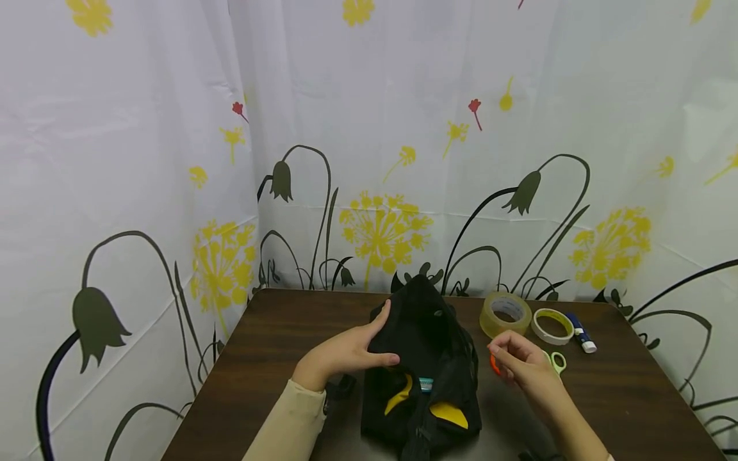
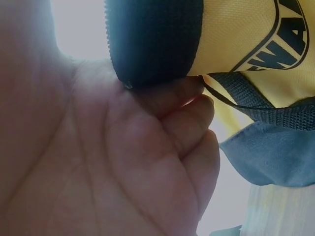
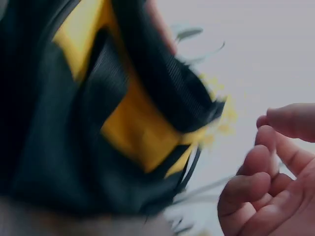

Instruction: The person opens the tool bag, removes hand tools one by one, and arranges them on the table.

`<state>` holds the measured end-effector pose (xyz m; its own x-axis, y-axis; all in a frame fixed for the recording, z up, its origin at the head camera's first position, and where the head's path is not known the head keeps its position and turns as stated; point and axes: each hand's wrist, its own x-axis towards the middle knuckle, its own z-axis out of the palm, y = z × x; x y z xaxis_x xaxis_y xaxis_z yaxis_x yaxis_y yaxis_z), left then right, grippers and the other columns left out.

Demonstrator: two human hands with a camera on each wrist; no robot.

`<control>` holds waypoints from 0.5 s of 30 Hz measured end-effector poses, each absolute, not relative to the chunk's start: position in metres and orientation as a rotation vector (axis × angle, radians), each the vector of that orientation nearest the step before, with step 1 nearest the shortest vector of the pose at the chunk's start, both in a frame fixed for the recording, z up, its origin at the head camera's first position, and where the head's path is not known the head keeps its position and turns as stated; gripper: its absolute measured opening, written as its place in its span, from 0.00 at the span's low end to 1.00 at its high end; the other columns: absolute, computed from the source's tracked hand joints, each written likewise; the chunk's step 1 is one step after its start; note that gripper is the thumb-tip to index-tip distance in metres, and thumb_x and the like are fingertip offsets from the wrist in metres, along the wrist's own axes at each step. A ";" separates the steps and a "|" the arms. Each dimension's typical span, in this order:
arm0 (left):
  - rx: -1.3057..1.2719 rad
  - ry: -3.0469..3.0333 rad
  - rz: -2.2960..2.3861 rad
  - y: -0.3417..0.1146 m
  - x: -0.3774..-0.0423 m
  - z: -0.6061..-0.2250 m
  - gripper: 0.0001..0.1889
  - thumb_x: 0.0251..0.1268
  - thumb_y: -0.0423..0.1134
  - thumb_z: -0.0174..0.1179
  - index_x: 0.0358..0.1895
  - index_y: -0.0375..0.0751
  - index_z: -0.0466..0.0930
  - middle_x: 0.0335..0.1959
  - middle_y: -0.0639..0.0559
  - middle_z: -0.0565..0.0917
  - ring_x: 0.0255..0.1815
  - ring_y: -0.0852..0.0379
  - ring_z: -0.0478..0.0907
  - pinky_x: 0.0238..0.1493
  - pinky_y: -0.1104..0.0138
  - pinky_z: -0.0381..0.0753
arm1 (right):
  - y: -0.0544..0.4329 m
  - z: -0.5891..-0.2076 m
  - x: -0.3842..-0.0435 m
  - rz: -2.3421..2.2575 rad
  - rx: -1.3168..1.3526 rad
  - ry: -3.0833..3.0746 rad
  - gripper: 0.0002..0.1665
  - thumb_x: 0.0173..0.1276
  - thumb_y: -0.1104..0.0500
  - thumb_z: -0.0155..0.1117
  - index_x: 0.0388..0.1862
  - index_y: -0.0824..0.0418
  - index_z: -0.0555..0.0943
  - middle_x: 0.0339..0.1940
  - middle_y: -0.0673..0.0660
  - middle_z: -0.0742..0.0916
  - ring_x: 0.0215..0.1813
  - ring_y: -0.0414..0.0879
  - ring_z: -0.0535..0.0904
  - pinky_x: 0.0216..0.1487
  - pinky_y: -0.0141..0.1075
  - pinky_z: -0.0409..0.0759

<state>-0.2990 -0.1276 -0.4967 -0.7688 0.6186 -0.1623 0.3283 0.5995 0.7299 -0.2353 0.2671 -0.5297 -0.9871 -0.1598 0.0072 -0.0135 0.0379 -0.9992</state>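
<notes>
A black and yellow fabric tool bag [image 1: 418,339] stands at the middle of the table, its mouth open and its inside dark. My left hand [image 1: 348,352] grips the zip-edged rim on the bag's left side. In the left wrist view, the fingers [image 2: 189,120] curve behind that rim, beside a yellow panel with black letters. To the right of the bag my right hand [image 1: 527,368] hovers, fingers loosely bent. The right wrist view shows nothing between its fingertips and a gap to the bag. A small orange object [image 1: 494,363] shows beside these fingers, mostly hidden.
Behind my right hand lie scissors with pale green handles [image 1: 557,363], a wide roll of clear tape [image 1: 490,320], a narrower tape roll [image 1: 544,333] and a blue and white glue stick [image 1: 582,333]. A flower-printed curtain [image 1: 403,96] hangs along the dark wooden table's [image 1: 248,371] back.
</notes>
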 end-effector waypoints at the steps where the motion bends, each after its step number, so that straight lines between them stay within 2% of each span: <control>1: 0.760 2.424 0.992 -0.128 -0.299 -0.497 0.60 0.71 0.75 0.63 0.89 0.74 0.24 0.92 0.52 0.49 0.88 0.40 0.64 0.82 0.41 0.71 | 0.263 -0.524 -0.236 -2.099 -0.221 2.162 0.11 0.87 0.56 0.62 0.53 0.64 0.78 0.27 0.50 0.77 0.26 0.51 0.68 0.23 0.45 0.67; 4: 0.766 2.417 0.999 -0.128 -0.300 -0.497 0.60 0.71 0.75 0.63 0.89 0.73 0.25 0.93 0.52 0.49 0.88 0.40 0.63 0.82 0.41 0.70 | 0.250 -0.506 -0.240 -2.083 -0.370 2.128 0.11 0.88 0.57 0.59 0.53 0.65 0.78 0.26 0.51 0.76 0.28 0.56 0.69 0.26 0.41 0.75; 7: 0.768 2.417 1.001 -0.127 -0.301 -0.498 0.60 0.71 0.75 0.63 0.90 0.72 0.25 0.93 0.52 0.48 0.88 0.41 0.63 0.83 0.41 0.70 | 0.236 -0.489 -0.249 -2.041 -0.480 2.113 0.15 0.88 0.56 0.59 0.56 0.70 0.77 0.31 0.51 0.79 0.31 0.54 0.74 0.33 0.39 0.83; 11: 0.763 2.416 1.002 -0.127 -0.301 -0.497 0.60 0.71 0.75 0.63 0.89 0.73 0.25 0.92 0.52 0.48 0.88 0.41 0.63 0.83 0.41 0.69 | 0.214 -0.477 -0.263 -1.933 -0.586 2.110 0.20 0.88 0.55 0.60 0.59 0.74 0.77 0.37 0.53 0.83 0.35 0.49 0.79 0.41 0.39 0.86; 15: 0.765 2.406 1.017 -0.127 -0.300 -0.497 0.60 0.71 0.74 0.63 0.90 0.71 0.25 0.92 0.50 0.50 0.88 0.42 0.63 0.84 0.42 0.68 | 0.193 -0.479 -0.279 -1.852 -0.636 2.128 0.21 0.87 0.55 0.62 0.60 0.73 0.78 0.40 0.56 0.84 0.39 0.47 0.82 0.44 0.38 0.87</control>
